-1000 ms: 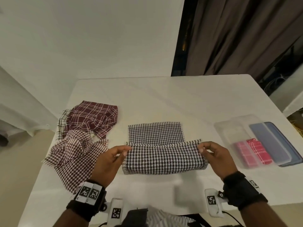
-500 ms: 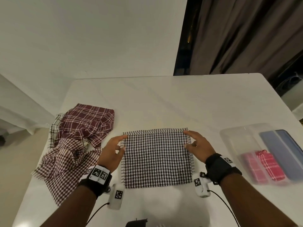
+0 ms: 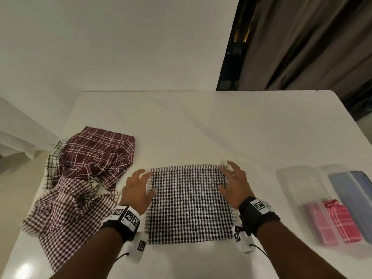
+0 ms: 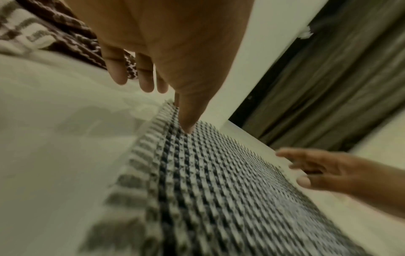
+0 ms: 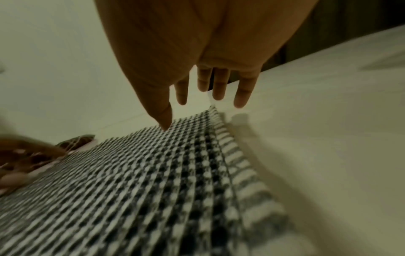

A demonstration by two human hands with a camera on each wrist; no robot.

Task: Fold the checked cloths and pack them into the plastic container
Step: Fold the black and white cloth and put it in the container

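Note:
A black-and-white checked cloth lies flat, folded in half, on the white table. My left hand rests open at its left edge, the thumb tip pressing the cloth in the left wrist view. My right hand sits open at the right edge, fingers straight, the thumb touching the cloth in the right wrist view. The clear plastic container stands at the right and holds a folded pink checked cloth.
A heap of maroon checked cloths lies at the table's left edge. A blue lid leans in or beside the container. Dark curtains hang beyond the far right corner. A white wall is behind the table.
Both hands carried the cloth's near edge over to the far edge and let go. The fold now lies flat and the hands rest open along its sides.

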